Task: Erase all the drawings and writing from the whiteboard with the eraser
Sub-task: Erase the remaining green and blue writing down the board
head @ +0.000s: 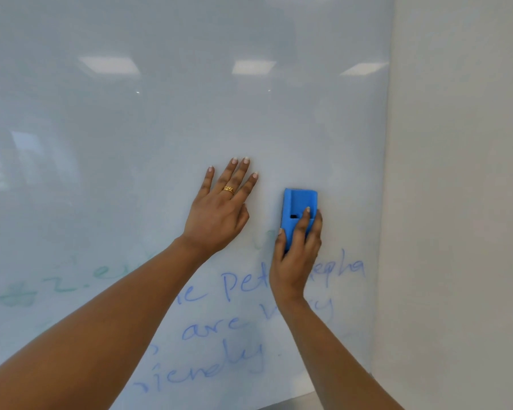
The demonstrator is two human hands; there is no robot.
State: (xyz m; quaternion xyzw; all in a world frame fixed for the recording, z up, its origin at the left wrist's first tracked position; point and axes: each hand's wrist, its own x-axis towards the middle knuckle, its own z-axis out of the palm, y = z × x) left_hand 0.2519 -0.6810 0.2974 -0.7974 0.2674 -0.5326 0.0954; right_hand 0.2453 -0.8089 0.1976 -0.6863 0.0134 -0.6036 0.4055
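The glossy whiteboard fills most of the view. My right hand grips a blue eraser and holds it flat against the board, just above a line of blue writing. More blue words run below it, and faint green writing sits at the lower left. My left hand, wearing a gold ring, rests flat on the board with straight, spread fingers, left of the eraser. My arms hide parts of the writing.
A plain beige wall borders the whiteboard on the right. The upper part of the board shows only reflections of ceiling lights. A grey ledge shows at the bottom edge of the board.
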